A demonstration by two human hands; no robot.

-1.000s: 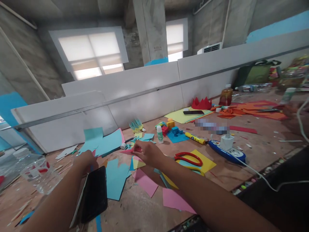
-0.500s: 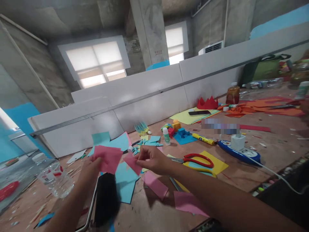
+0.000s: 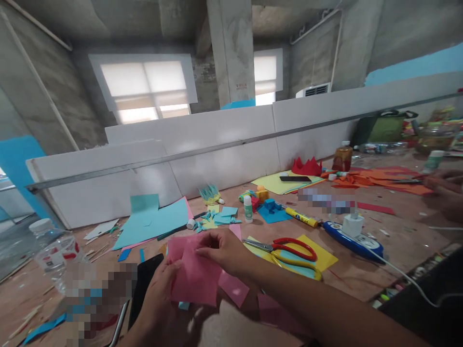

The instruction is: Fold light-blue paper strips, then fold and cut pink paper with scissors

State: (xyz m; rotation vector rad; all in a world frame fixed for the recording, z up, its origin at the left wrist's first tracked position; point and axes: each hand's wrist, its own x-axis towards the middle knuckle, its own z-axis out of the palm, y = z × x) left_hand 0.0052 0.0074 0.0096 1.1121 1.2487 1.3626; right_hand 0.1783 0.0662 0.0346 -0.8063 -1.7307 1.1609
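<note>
A pink paper sheet point(image 3: 195, 284) is held up over the near part of the table. My left hand point(image 3: 162, 282) grips its left edge, thumb on the front. Against the upper part of this sheet, my right hand point(image 3: 222, 250) is closed in a pinch on a smaller pink paper piece, which blends into the sheet behind it. Just below the right hand, a pink paper strip point(image 3: 234, 290) lies on the table. To the right are scissors point(image 3: 294, 253) with one red and one yellow handle, resting on yellow and light blue paper.
Light blue sheets point(image 3: 159, 222) lie behind my left hand. A glue stick point(image 3: 248, 209), a yellow marker point(image 3: 301, 217) and a blue power strip point(image 3: 352, 241) stand or lie beyond. A plastic bottle point(image 3: 54, 255) is at left. Another person's hand point(image 3: 446, 193) shows at the right edge.
My right hand has brought the small pink piece against the larger pink sheet. My left hand has moved right and down with that sheet. Another person's hand has appeared at the right.
</note>
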